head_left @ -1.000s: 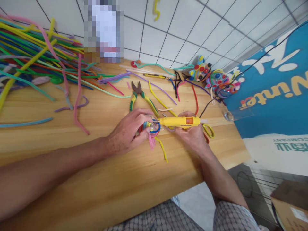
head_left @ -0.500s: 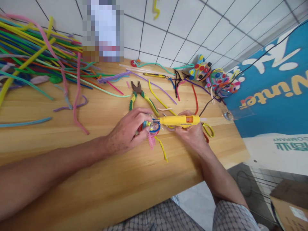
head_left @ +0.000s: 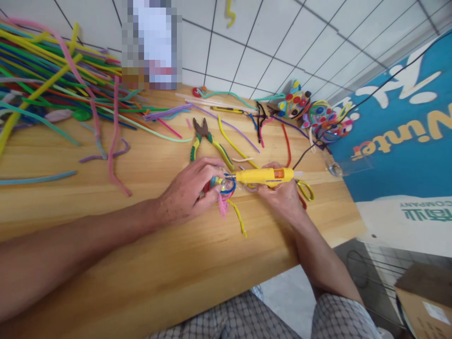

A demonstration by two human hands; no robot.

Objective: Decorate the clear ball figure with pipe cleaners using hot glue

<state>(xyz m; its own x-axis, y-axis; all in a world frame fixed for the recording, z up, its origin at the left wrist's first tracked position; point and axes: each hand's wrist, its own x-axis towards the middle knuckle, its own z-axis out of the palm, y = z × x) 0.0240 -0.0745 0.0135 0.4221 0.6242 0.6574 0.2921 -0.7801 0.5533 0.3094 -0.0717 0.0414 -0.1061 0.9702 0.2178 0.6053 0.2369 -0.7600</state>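
My right hand [head_left: 280, 195] is closed around a yellow glue gun [head_left: 259, 176], whose metal nozzle points left. The nozzle tip is at the blue rim of a small clear plastic bottle wrapped in colourful pipe cleaners [head_left: 228, 184]. My left hand [head_left: 194, 186] grips this bottle from the left, fingers over its top and thumb below, hiding much of it. A pink fuzzy piece [head_left: 222, 206] hangs from its near side. Close by, a yellow pipe cleaner [head_left: 238, 219] lies toward me. Whether glue is flowing I cannot tell.
Pliers [head_left: 202, 134] lie just beyond my left hand, and yellow-handled scissors [head_left: 304, 190] right of my right hand. A heap of pipe cleaners [head_left: 45, 89] covers the back left. Decorated pieces [head_left: 294, 103] stand at the back right. The gun's black cord [head_left: 307, 151] runs up right.
Both hands keep their grips on the bottle and the glue gun. The glue gun has shifted very slightly right; otherwise the scene looks the same.
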